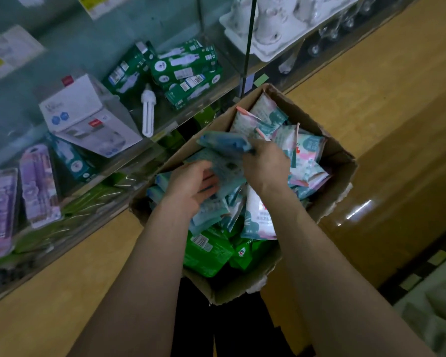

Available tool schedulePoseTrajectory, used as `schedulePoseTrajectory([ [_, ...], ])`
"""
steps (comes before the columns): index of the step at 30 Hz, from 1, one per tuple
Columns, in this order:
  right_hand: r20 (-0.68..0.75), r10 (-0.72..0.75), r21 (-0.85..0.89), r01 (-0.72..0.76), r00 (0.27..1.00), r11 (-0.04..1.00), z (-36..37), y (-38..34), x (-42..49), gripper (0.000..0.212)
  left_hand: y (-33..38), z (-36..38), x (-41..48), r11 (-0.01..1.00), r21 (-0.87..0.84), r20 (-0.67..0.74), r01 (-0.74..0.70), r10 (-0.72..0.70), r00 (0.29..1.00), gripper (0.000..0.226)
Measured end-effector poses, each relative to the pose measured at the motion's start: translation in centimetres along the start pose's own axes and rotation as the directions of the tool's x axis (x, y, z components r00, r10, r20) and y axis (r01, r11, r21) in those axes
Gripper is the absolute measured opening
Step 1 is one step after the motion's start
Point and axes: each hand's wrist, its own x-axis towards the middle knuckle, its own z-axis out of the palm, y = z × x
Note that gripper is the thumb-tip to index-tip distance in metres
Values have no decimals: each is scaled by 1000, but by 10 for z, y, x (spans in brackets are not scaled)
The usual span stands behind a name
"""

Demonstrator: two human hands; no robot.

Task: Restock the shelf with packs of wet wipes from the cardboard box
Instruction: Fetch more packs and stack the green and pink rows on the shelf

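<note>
Gripping a blue pack of wet wipes (pixel 223 143) by one end, the right hand (pixel 265 163) holds it just above the cardboard box (pixel 343 161). The left hand (pixel 191 184) curls round a teal pack (pixel 224 167) directly beneath. Pink packs (pixel 307 161) and green packs (pixel 206 251) lie in the box. Left of it, the glass shelf (pixel 162 134) carries green bulb boxes (pixel 186 65), a white carton (pixel 88 117) and purple blister packs (pixel 39 184).
</note>
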Motion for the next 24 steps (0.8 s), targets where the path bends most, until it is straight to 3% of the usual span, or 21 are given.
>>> schedulePoseTrajectory([
  [3, -73, 129, 373, -93, 989, 923, -16, 2, -8, 22, 3, 6, -6, 996, -69, 84, 55, -49, 995, 19],
  [5, 2, 245, 610, -196, 969, 768, -21, 1, -15, 24, 2, 11, -10, 991, -109, 168, 73, -54, 984, 25],
  [7, 134, 302, 694, -307, 944, 652, -18, 0, -19, 24, 3, 16, -14, 973, -220, 245, 69, -13, 970, 34],
  [9, 196, 296, 674, -347, 935, 652, -10, 1, -24, 29, 5, 14, -14, 939, -344, 236, 27, 59, 970, 33],
  [11, 112, 216, 543, -241, 970, 804, 1, 8, -26, 22, 8, 4, -9, 924, -380, 151, -37, 102, 983, 34],
  [12, 75, 139, 398, -157, 988, 904, 4, 12, -27, 17, 9, -3, -5, 925, -375, 102, -65, 111, 989, 36],
  [14, 153, -41, 38, 36, 987, 999, 14, 18, -29, 46, 9, -18, 3, 927, -360, 1, -108, 116, 993, 40],
  [16, 281, -174, -201, 235, 944, 951, 27, 15, -32, 68, 8, -29, 7, 928, -344, -62, -145, 131, 989, 42],
  [18, 322, -231, -315, 334, 918, 888, 43, 9, -30, 73, 7, -34, 7, 922, -351, -108, -165, 135, 985, 42],
  [21, 316, -180, -410, 305, 932, 859, 59, 4, -17, 75, 7, -40, 9, 902, -388, -147, -187, 140, 979, 39],
  [24, 229, -209, -463, 296, 951, 835, 60, 1, -5, 57, 8, -44, 8, 894, -397, -174, -207, 148, 974, 39],
])
